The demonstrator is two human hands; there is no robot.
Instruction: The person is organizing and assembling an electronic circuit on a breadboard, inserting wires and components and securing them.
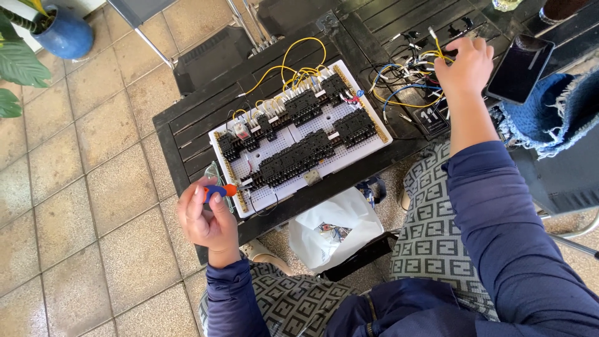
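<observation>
Floor: beige square tiles are covering the whole left side, with a blue pot holding a green plant standing at the far left.

Table: a dark slatted surface is running from the near left corner toward the far right.

White perforated panel: it is lying flat at the table's near edge, carrying rows of black relay sockets and looping yellow wires along its far side.

White plastic bag: it is sitting open on the floor below the table's near edge, beside the person's patterned trousers.

Dark phone: it is resting face up toward the table's right edge, next to a blue fringed cloth.

Loose wire bundle: blue, white and yellow wires are lying just right of the panel.

Left hand: its grip is closing fully around a small screwdriver with an orange and blue handle, at the panel's near left corner.

Right hand: its fingers are pinching one yellow wire end above the loose bundle.
</observation>
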